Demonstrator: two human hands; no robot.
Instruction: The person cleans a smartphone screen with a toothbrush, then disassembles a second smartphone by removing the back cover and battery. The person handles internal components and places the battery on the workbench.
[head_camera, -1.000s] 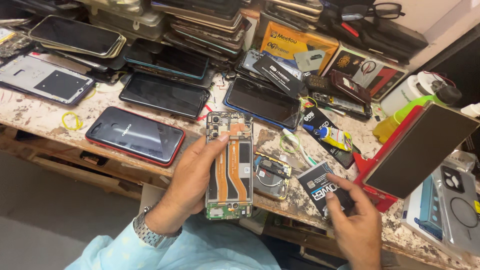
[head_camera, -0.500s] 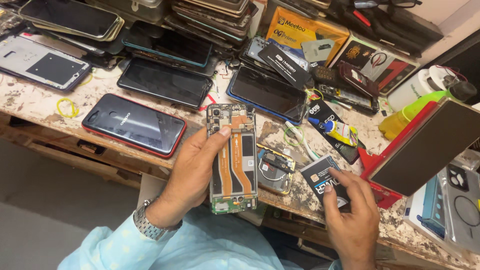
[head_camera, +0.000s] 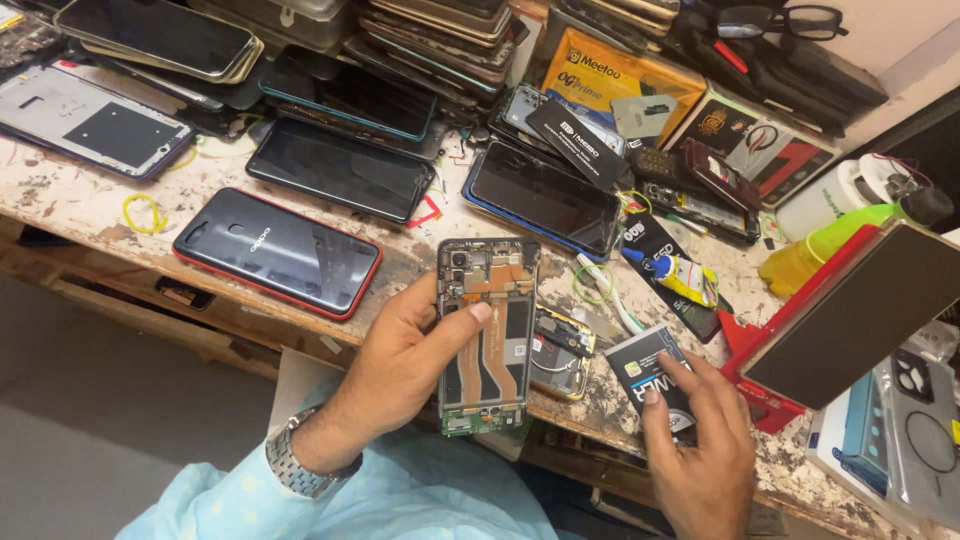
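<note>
Since the earlier frames the right hand (head_camera: 700, 440) has slid a little further onto the black phone battery (head_camera: 650, 375), while the left hand's grip on the opened phone looks unchanged. On the left of the scuffed, paint-flecked surface (head_camera: 60, 205) lies a glossy red-edged phone (head_camera: 277, 250). The left hand (head_camera: 405, 365), steel watch at the wrist, holds the opened phone (head_camera: 485, 335) upright over the surface's front edge, thumb across its orange flex strips, fingers behind. The right hand's fingers lie flat, pressing the rectangular battery against the surface.
</note>
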